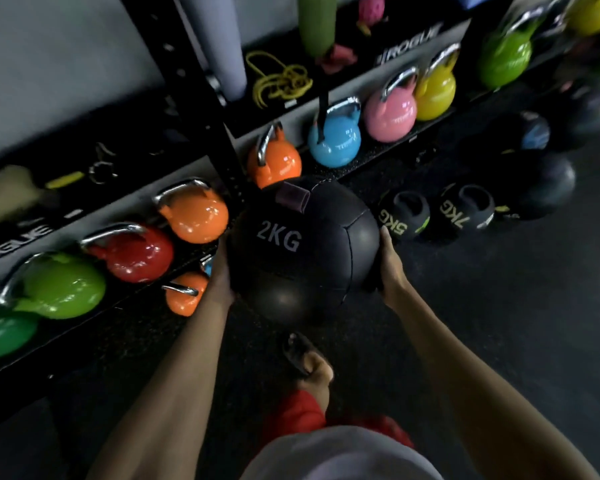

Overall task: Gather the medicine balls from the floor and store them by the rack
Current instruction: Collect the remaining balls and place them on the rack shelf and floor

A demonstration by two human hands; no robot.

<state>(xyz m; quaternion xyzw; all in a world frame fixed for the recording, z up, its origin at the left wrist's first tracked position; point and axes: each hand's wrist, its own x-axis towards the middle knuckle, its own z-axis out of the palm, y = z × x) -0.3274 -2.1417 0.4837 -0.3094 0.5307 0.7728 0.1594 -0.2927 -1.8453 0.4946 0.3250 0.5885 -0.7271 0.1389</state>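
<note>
with both bare arms stretched forward and down, the left hand [222, 271] and the right hand [390, 268] press flat against opposite sides of a black medicine ball [305, 251], clamping it between the palms with fingers pointing away from the body. the ball hangs above the dark floor [499, 306], just in front of the rack [201, 109]'s black upright post. it is round, so it has no long axis; its face with grey "2kg" lettering is turned up toward the camera, tilted slightly, and a purplish patch sits near its top. right of the held ball, on the floor beside the rack, stand a handled ball marked "5kg" [404, 216] and another marked "7kg" [466, 211], with more dark balls beyond them. the rack's lower shelves carry coloured kettlebells [194, 213], and white "rogue" lettering shows on the shelf edges. below the ball, a sandalled foot [309, 362] and red shorts [298, 417] are visible.
</note>
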